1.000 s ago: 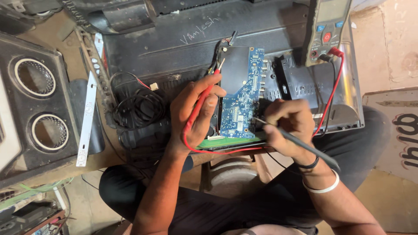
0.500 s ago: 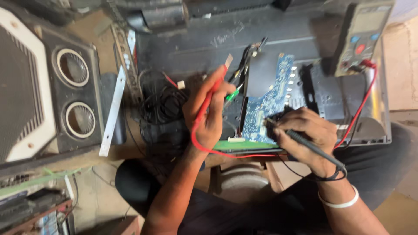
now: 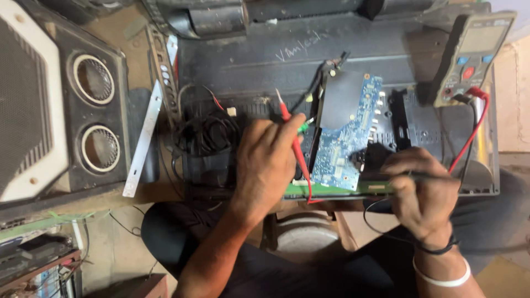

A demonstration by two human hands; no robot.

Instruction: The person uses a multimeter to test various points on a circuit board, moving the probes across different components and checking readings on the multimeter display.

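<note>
The blue circuit board (image 3: pixel 345 138) stands tilted on edge at the centre of the work area, propped against the black plastic chassis (image 3: pixel 408 118) of an opened appliance, with a dark square shield covering its upper left portion. The left hand (image 3: pixel 268 165) is closed in a loose fist around the red test probe (image 3: pixel 291 129), whose shaft passes between thumb and forefinger with its tip pointing up and to the left, clear of the board; the red lead (image 3: pixel 305 182) runs down from the grip, just left of the board. The right hand (image 3: pixel 422 190) is curled around the black test probe (image 3: pixel 406 175), held nearly level, with its forward end at the lower right corner of the board; whether the tip touches the board cannot be told. A green strip (image 3: pixel 331 189) lies along the lower edge of the board. The red lead also runs up the right side to a digital multimeter (image 3: pixel 472 58), which leans at the upper right. A bundle of black wires (image 3: pixel 207 135) lies left of the left hand. A white metal strip (image 3: pixel 142 140) lies beside a black speaker cabinet (image 3: pixel 91 118) with two round cones at far left. The right wrist carries a white bangle (image 3: pixel 441 278) and a dark band
</note>
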